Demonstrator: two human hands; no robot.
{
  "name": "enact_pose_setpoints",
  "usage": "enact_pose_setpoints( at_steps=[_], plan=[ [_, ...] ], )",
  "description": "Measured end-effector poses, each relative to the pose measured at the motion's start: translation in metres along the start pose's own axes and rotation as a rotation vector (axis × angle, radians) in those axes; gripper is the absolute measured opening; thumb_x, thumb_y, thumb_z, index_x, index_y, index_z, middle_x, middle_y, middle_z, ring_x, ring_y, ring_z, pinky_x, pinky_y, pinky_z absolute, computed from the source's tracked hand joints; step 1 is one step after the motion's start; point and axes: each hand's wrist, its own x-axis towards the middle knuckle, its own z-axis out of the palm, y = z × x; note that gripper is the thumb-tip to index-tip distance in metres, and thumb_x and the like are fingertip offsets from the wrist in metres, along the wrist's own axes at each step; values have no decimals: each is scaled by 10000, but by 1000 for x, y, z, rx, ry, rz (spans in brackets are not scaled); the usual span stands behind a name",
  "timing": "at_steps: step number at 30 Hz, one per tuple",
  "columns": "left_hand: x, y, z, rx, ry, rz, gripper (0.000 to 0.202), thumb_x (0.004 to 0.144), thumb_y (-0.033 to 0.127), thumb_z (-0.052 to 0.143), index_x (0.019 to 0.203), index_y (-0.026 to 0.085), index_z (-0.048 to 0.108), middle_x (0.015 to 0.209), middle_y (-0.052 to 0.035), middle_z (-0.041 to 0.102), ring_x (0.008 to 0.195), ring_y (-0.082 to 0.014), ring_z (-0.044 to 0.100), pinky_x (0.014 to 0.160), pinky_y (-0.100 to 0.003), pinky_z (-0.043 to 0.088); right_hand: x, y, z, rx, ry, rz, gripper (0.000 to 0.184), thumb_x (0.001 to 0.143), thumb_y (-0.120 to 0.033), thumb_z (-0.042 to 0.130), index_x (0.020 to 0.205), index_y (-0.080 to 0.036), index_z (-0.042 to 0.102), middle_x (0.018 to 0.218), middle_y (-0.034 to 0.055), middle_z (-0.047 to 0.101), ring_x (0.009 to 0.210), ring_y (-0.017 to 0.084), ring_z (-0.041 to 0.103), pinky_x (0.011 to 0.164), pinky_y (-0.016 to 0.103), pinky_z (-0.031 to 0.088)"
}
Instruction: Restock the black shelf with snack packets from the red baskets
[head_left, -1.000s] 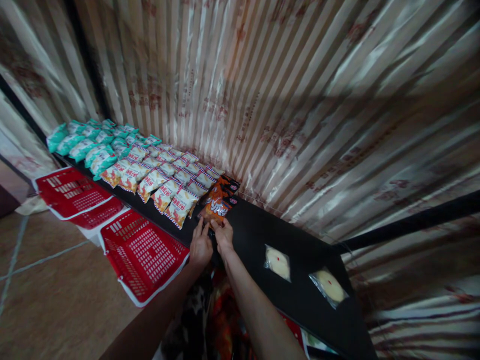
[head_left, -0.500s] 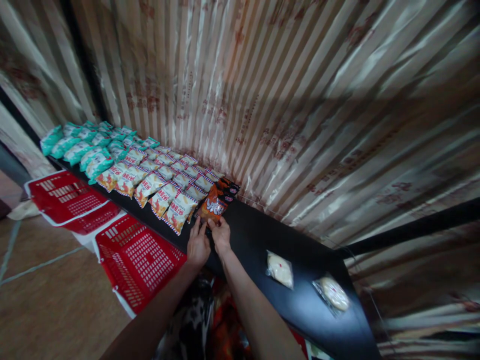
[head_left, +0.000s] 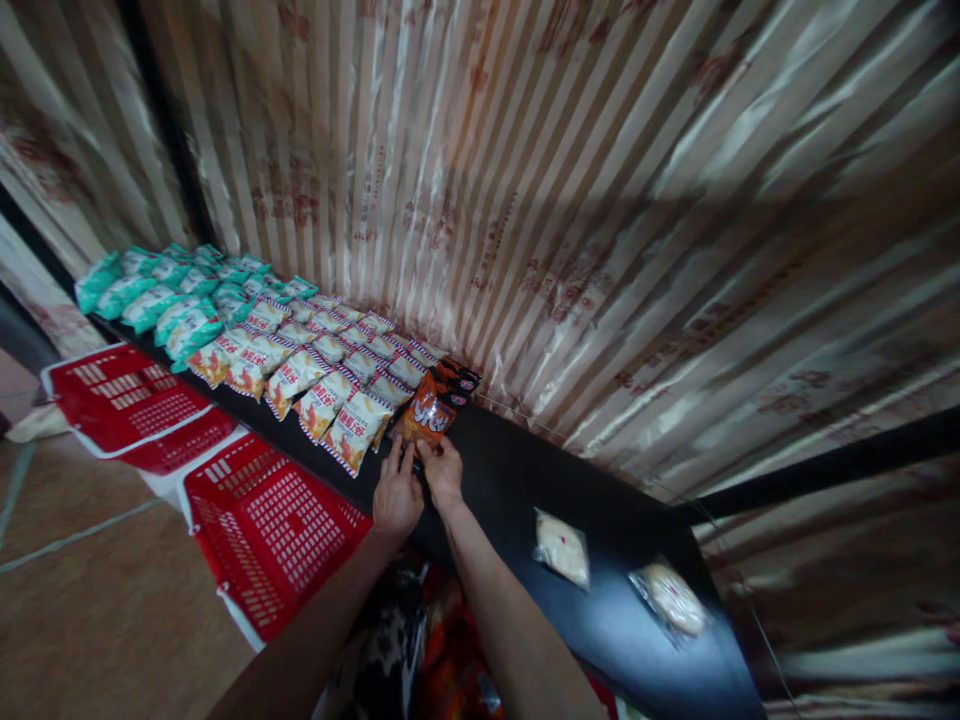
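Observation:
An orange and black snack bag (head_left: pixel 427 410) lies on the black table (head_left: pixel 495 475), at the right end of the rows of bags. My left hand (head_left: pixel 397 490) holds its near left edge, fingertips on the wrapper. On the near right edge, my right hand (head_left: pixel 441 468) pinches the same bag. Just behind it are more dark bags (head_left: pixel 461 380) of a similar look, partly covered. Close on the left, white and orange snack bags (head_left: pixel 356 425) stand in neat rows.
Teal bags (head_left: pixel 154 305) fill the far left of the table. Two clear-wrapped pale round pieces, one nearer (head_left: pixel 562 548) and one farther right (head_left: pixel 675 598), lie on the right. Red baskets (head_left: pixel 281 515) sit below the front edge. A striped curtain (head_left: pixel 450 200) hangs behind. Blurred orange packaging (head_left: pixel 457 640) shows beneath my arms.
The view has shifted slightly. Both hands stay at the near edge of the orange and black bag, which looks nearly unmoved.

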Motion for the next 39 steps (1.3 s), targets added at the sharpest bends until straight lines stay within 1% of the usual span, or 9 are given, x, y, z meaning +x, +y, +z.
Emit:
enact_pose_setpoints(
  at_steps=[6,11,16,20,26,31,35,37,39],
  plan=[
    [3,4,-2,18,-50,-47,546,753,87,454,1297,134,447,1447,-96,315,1182,-258,456,947,-370,453,1,-7,-4,-112,-22,33,277,715,-418,555,901,-226,627,748,-5,672,660,152,611,608,242,461],
    [4,2,1,-6,-22,-19,546,747,85,463,1287,167,458,1453,-79,310,1191,-249,454,966,-372,439,0,-10,-6,-227,2,37,274,725,-432,552,896,-234,632,743,1,662,658,160,608,609,254,445],
    [4,0,2,-45,-23,4,564,737,106,490,1295,175,447,1457,-91,298,1222,-271,433,980,-409,424,2,-9,-4,-188,44,41,237,694,-436,581,824,-244,634,685,-7,640,603,164,582,573,265,420],
    [4,1,1,-79,-25,7,593,726,114,502,1311,175,423,1459,-90,293,1240,-260,416,998,-392,407,5,-9,-4,-184,56,32,199,685,-428,591,768,-250,627,636,-23,619,571,151,562,553,255,403],
    [4,0,1,-95,-51,26,621,717,115,500,1328,166,402,1466,-77,281,1266,-248,383,1030,-380,375,4,-13,-6,-195,29,49,237,700,-417,577,845,-237,631,693,-4,637,604,168,581,572,267,415],
    [3,-2,1,-100,-37,60,634,722,101,480,1346,168,384,1451,-75,313,1279,-234,366,1038,-372,370,-4,-9,-3,-117,73,-41,370,718,-371,567,1031,-174,594,847,59,658,753,193,614,675,278,452],
    [5,-1,-1,-96,-49,80,653,695,73,481,1337,161,398,1434,-86,344,1280,-234,362,1038,-373,373,-3,-6,-1,-154,118,-75,285,709,-327,576,941,-171,630,856,77,656,778,201,606,719,287,454],
    [5,1,-2,-93,-55,78,648,699,79,484,1335,163,398,1433,-83,348,1280,-234,360,1042,-382,368,-1,-5,-1,-175,110,-69,257,698,-316,585,900,-167,639,838,81,655,761,205,603,720,296,456],
    [5,3,-4,-92,-50,75,629,712,86,481,1331,166,401,1438,-78,339,1278,-233,361,1042,-383,368,0,-4,-2,-148,79,-61,281,699,-310,582,932,-162,632,856,82,656,771,204,605,730,301,461]
  ],
)
